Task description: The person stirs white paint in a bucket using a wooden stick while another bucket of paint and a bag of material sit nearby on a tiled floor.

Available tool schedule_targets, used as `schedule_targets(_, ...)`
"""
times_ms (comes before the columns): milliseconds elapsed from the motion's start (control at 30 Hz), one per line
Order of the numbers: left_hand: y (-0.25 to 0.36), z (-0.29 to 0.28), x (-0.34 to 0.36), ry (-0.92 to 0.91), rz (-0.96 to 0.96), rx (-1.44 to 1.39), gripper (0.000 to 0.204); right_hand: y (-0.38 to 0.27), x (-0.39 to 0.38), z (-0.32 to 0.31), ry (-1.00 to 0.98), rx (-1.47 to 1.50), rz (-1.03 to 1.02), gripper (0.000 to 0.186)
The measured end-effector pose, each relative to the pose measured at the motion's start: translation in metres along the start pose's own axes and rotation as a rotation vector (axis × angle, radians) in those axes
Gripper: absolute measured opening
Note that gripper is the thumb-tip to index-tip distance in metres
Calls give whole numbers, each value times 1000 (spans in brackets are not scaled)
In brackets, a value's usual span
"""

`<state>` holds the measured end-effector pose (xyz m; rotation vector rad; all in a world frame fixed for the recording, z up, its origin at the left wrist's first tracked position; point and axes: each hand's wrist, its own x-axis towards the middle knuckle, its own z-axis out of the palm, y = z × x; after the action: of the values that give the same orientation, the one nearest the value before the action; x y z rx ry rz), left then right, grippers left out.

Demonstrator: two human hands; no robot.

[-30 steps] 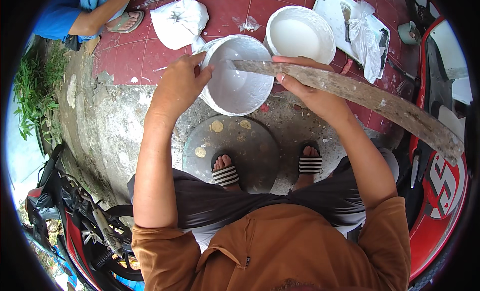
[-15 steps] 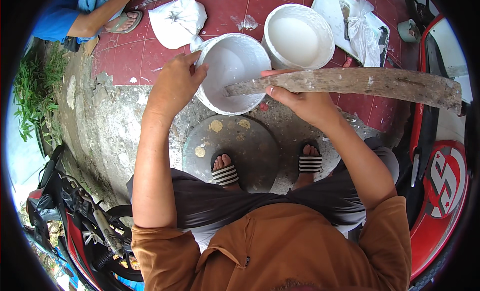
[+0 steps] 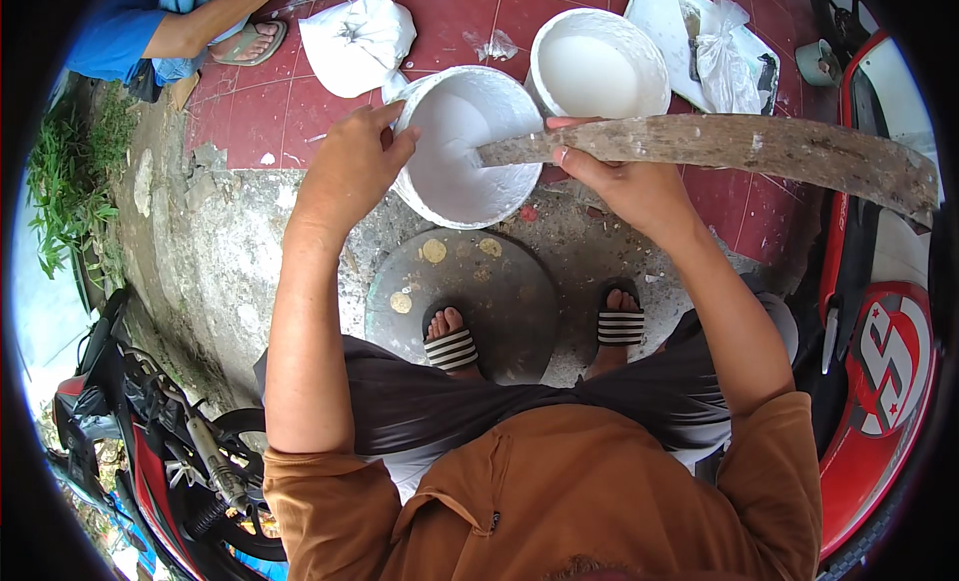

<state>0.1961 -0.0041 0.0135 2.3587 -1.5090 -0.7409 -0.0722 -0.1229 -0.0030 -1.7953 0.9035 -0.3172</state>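
My left hand [image 3: 355, 166] grips the left rim of a white bucket [image 3: 517, 106], its thumb pointing in over the edge. Pale white material coats the bucket's inside and lies in its bottom. In my right hand [image 3: 644, 193] is a long, weathered wooden stick [image 3: 759, 141], held near its left end. That end dips into the bucket's white contents, while the long part reaches out to the right. A second white bucket [image 3: 649, 66] with smooth white liquid stands just behind and to the right, against the first.
A tied white plastic bag [image 3: 352, 43] lies behind on red tiles. At the back right is a white panel [image 3: 654, 3] with a clear plastic bag [image 3: 727, 66]. Motorcycles [image 3: 884, 351] flank both sides. Another person's sandalled foot [image 3: 250, 46] is at the upper left.
My right hand and the stick have shifted right and slightly away from me, so the stick's tip sits farther right in the bucket. My left hand stays on the rim.
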Motion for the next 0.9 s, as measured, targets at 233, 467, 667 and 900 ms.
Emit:
schedule_targets(233,5,-1,-1,-9,-4,6,40,0,3,5,104,18,-69,30)
schedule_targets(467,-2,0,0,-7,3,-5,41,-4,-3,1,-60,51,34,30)
schedule_targets(667,3,0,-1,-11,2,-4,41,-17,-7,-3,-212,61,114,28)
schedule_targets(900,4,-2,-1,-39,-26,-10,42,-9,4,-6,73,11,-86,30)
